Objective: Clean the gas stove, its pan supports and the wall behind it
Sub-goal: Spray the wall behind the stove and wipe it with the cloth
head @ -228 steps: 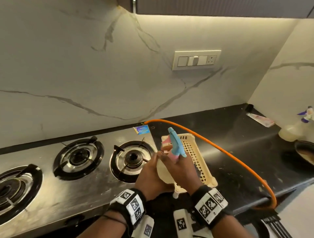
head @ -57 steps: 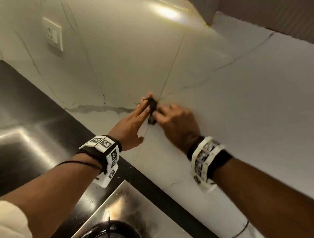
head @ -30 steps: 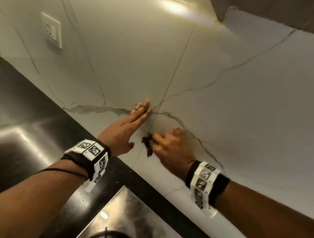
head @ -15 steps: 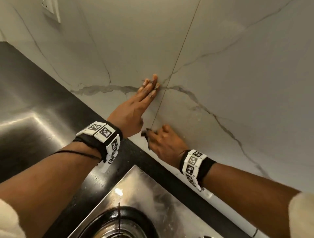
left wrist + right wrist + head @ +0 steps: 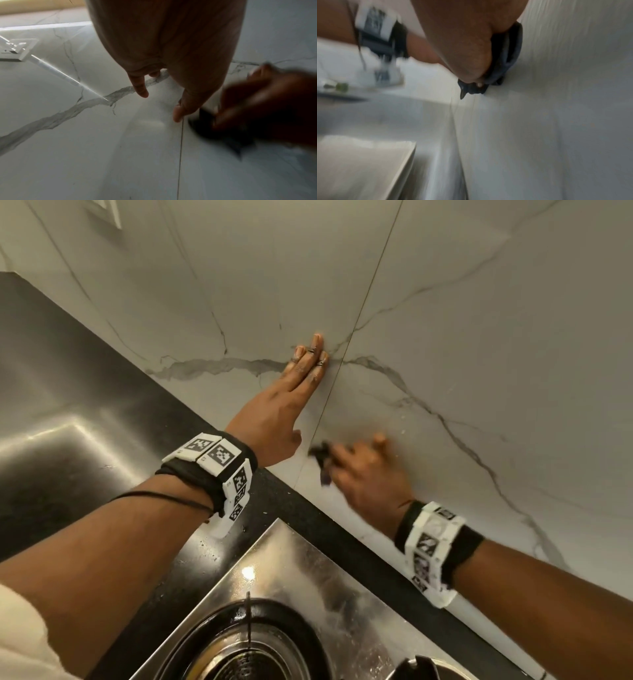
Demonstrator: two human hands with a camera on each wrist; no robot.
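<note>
My left hand (image 5: 291, 402) lies flat with straight fingers against the white marble wall (image 5: 479, 302), just left of a vertical tile joint. Low on the wall, right of the joint, my right hand (image 5: 363, 470) presses a small dark cloth (image 5: 322, 457) to the tile; the hand is motion-blurred. In the right wrist view the dark cloth (image 5: 505, 56) is bunched under my palm against the wall. The left wrist view shows my left fingers (image 5: 140, 86) on the marble and the cloth (image 5: 223, 132) beside them. The steel stove (image 5: 308, 570) with one black burner ring (image 5: 246, 645) sits below.
A black counter strip (image 5: 342, 529) runs between stove and wall. A steel surface (image 5: 68, 440) lies at the left. A white switch plate (image 5: 106, 213) is mounted on the wall at the upper left. Another pan support's tip (image 5: 418, 669) shows at the bottom edge.
My right hand with the cloth has slid down the wall along the joint and then a little to the right. The left hand stays flat on the wall.
</note>
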